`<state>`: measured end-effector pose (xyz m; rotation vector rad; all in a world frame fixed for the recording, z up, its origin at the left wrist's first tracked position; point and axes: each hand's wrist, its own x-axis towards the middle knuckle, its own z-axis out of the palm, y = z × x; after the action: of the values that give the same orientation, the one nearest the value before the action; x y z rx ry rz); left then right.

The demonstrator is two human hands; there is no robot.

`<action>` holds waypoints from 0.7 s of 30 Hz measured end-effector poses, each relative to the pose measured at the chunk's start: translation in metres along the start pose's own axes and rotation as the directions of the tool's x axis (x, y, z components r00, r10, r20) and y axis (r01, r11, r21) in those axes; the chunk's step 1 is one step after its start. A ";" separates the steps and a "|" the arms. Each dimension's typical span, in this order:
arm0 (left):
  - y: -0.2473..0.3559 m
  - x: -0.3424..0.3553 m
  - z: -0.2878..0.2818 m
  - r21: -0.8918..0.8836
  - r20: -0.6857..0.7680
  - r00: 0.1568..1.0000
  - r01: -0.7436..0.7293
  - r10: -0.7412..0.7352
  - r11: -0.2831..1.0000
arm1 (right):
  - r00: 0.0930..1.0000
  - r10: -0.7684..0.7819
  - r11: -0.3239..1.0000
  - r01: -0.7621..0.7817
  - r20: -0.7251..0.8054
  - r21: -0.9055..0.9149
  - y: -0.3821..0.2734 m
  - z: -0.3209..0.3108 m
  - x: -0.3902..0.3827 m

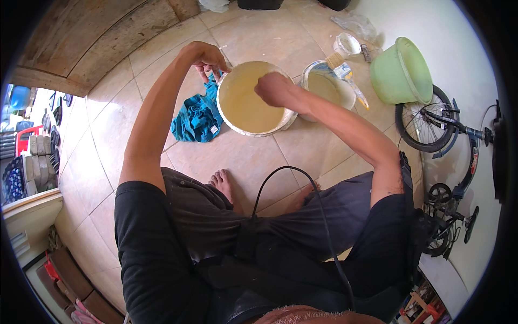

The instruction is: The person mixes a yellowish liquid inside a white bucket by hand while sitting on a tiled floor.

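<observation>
A white bucket [245, 116] of cloudy yellowish liquid stands on the tiled floor in front of me. My left hand [208, 60] is at its upper-left rim, fingers bent loosely and apart, one fingertip near or touching the rim. My right hand [275, 89] is closed over the bucket's right half; what it holds, if anything, is hidden. A crumpled teal cloth [194, 119] lies left of the bucket. A smaller white bucket [326, 92] stands to the right, with a wide brush [342, 70] resting across it.
A green bucket [394, 70], small white tub [347, 44] and clear plastic bag [353, 27] are at the upper right. A bicycle [431, 121] stands along the white right wall. Wooden boards [97, 38] edge the upper left; cluttered items lie beyond an opening at left.
</observation>
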<state>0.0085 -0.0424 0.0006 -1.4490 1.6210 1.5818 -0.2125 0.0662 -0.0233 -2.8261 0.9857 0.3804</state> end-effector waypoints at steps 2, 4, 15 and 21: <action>-0.002 0.001 -0.002 -0.004 0.004 1.000 -0.002 0.002 1.000 | 0.984 -0.180 0.983 0.181 0.014 -0.024 -0.009 0.009 -0.009; -0.001 0.002 -0.001 -0.011 0.016 1.000 -0.017 0.017 1.000 | 0.875 -0.311 0.880 0.413 -0.371 0.237 -0.020 0.015 -0.018; 0.000 0.000 0.001 -0.009 -0.025 1.000 -0.003 0.002 1.000 | 0.946 -0.136 0.989 0.145 -0.293 0.009 0.007 0.012 -0.004; 0.006 0.003 -0.001 -0.002 0.002 1.000 -0.009 0.009 1.000 | 0.660 -0.242 0.821 0.530 -0.711 0.212 -0.025 0.050 -0.008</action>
<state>0.0029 -0.0451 0.0007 -1.4429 1.6276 1.5898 -0.2129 0.1005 -0.0684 -2.6628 0.3823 -0.8458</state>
